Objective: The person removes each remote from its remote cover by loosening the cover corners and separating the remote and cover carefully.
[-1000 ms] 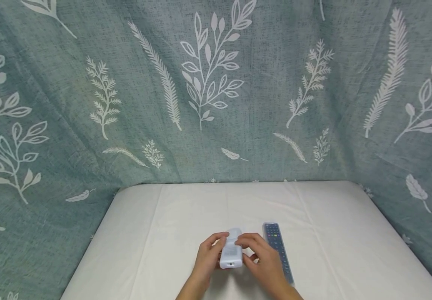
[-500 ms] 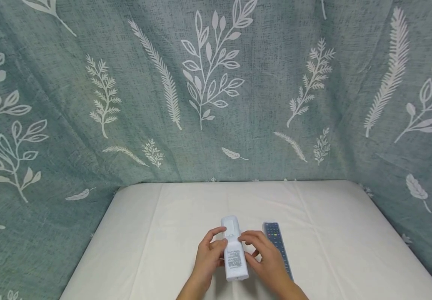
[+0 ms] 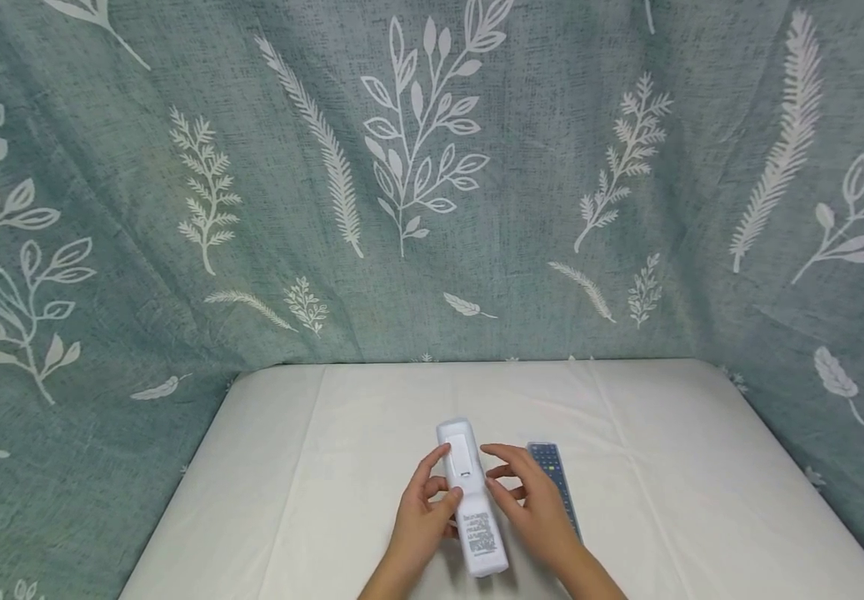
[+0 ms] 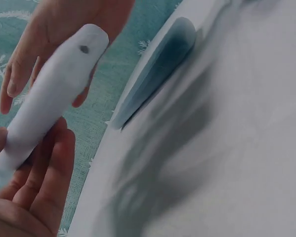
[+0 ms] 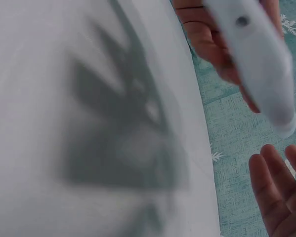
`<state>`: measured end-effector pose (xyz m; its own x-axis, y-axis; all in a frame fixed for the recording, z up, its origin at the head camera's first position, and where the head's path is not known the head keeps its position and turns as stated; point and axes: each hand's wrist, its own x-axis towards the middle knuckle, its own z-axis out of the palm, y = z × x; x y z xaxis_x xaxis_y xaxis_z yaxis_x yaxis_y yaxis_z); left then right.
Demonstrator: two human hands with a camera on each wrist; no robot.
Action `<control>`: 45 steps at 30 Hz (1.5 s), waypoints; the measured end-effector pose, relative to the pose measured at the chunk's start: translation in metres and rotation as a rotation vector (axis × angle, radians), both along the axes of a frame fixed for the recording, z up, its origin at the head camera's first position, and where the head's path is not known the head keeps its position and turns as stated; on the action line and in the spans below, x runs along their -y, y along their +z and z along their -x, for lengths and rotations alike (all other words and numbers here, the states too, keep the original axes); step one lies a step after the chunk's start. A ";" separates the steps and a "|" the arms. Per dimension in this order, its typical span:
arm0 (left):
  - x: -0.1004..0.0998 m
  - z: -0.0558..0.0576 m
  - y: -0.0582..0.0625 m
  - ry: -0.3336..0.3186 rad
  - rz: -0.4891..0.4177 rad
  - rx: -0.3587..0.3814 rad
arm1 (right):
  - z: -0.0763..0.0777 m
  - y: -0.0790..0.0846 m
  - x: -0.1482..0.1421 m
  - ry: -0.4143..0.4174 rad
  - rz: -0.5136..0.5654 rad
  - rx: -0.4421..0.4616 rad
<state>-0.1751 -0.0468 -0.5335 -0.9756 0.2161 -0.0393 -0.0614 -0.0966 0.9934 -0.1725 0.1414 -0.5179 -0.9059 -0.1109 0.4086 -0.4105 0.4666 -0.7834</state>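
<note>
A white remote control (image 3: 474, 510) is tilted above the table, its back with battery cover and printed label facing up. My left hand (image 3: 418, 518) holds it by the left side, thumb on the back and fingers beneath, which the left wrist view also shows. Close along its right edge is my right hand (image 3: 538, 512), fingers slightly bent. In the right wrist view the fingers of the right hand (image 5: 281, 190) are spread, with a gap to the end of the remote (image 5: 261, 69).
A dark blue remote control (image 3: 556, 479) with many buttons lies on the white-covered table (image 3: 342, 450), partly hidden behind the right hand. Green curtain (image 3: 432, 292) with white leaf prints surrounds the table at the back and sides.
The white remote has swung from end-on to lying longer in view, its back turned up and far end shifted away. The right fingers have loosened from its edge.
</note>
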 end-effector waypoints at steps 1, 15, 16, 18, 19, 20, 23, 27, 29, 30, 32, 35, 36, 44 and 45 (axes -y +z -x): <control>0.001 0.000 0.000 -0.014 -0.004 -0.015 | 0.001 0.001 0.000 0.004 0.005 0.008; 0.006 -0.002 -0.004 -0.085 0.095 -0.105 | 0.010 0.014 0.005 0.024 0.096 0.107; 0.006 -0.003 -0.005 -0.086 0.110 -0.119 | 0.011 0.015 0.006 0.025 0.100 0.112; 0.006 -0.004 -0.005 -0.086 0.135 -0.137 | 0.012 0.017 0.007 0.019 0.098 0.114; 0.006 -0.004 -0.006 -0.086 0.148 -0.146 | 0.012 0.018 0.008 0.013 0.092 0.114; 0.006 -0.004 -0.006 -0.085 0.160 -0.151 | 0.012 0.019 0.008 0.009 0.087 0.113; 0.006 -0.004 -0.006 -0.086 0.194 -0.166 | 0.013 0.021 0.010 -0.005 0.075 0.115; 0.008 -0.002 -0.006 -0.089 0.223 -0.194 | 0.015 0.022 0.011 -0.005 0.062 0.092; 0.008 -0.002 -0.005 -0.089 0.231 -0.209 | 0.015 0.022 0.011 0.001 0.050 0.058; 0.008 -0.002 -0.004 -0.089 0.233 -0.220 | 0.015 0.023 0.012 0.004 0.044 0.041; 0.008 -0.002 -0.003 -0.091 0.232 -0.236 | 0.015 0.024 0.013 0.010 0.034 0.015; 0.008 -0.002 -0.002 -0.091 0.235 -0.265 | 0.014 0.027 0.014 0.011 0.034 -0.006; 0.008 -0.002 -0.002 -0.089 0.237 -0.275 | 0.014 0.028 0.014 0.011 0.037 -0.010; 0.008 0.001 0.008 -0.057 0.265 -0.310 | 0.012 0.029 0.013 0.022 0.069 -0.020; 0.008 0.003 0.012 -0.053 0.253 -0.305 | 0.012 0.029 0.012 0.023 0.070 -0.022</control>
<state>-0.1778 -0.0549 -0.5217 -0.9386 0.2868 0.1916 0.2413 0.1491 0.9589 -0.1845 0.1289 -0.4892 -0.8939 -0.1027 0.4363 -0.4385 0.4014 -0.8041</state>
